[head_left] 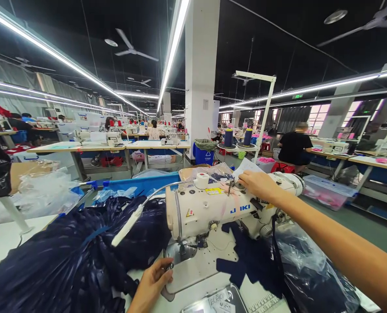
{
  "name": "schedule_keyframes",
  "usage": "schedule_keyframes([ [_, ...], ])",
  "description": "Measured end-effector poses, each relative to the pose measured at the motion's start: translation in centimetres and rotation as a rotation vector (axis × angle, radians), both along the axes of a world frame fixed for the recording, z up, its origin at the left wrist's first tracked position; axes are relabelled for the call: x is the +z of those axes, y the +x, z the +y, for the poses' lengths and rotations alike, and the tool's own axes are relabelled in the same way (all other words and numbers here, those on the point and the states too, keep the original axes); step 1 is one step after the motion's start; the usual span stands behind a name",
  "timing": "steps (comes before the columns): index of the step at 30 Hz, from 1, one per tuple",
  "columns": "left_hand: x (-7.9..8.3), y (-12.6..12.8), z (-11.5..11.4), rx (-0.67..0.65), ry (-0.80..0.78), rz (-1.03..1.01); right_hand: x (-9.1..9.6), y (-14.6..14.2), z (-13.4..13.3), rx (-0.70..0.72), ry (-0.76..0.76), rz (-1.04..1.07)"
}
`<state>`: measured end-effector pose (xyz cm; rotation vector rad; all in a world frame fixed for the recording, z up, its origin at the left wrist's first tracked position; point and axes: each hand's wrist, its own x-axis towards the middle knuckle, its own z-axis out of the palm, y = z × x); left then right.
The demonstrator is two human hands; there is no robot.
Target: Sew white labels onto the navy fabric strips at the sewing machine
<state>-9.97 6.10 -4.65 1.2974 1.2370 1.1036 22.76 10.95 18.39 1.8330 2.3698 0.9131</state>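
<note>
A white JUKI sewing machine [213, 206] stands in front of me on a white table [209, 291]. My right hand [258, 184] reaches across its top, fingers curled on the thread guides near a white paper [247, 167]. My left hand [152, 284] rests low by the needle plate [180, 254], fingers pinched on a small metal part I cannot make out. A big heap of dark navy fabric [72, 256] lies to the left of the machine. More navy pieces [248, 256] lie under the machine arm.
Clear plastic bags [46, 191] sit at left, another plastic bag [307, 265] at right. Blue thread cones [228, 138] stand behind the machine. A white pillar [201, 74] rises beyond. Other people sit at rows of sewing tables [108, 147]; a person in black [294, 148] sits at right.
</note>
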Motion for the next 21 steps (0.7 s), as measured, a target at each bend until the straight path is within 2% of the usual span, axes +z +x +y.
schedule_keyframes([
  [5,-1.1,-0.1,0.4,0.025,-0.01,0.005,-0.6,0.0,0.0,0.099,0.074,-0.132],
  [13,1.2,0.1,-0.8,-0.04,-0.059,0.033,-1.6,1.3,0.9,0.304,0.136,-0.198],
  [21,1.3,0.4,-0.9,-0.02,-0.06,0.005,-2.4,1.6,1.2,0.399,0.116,-0.185],
])
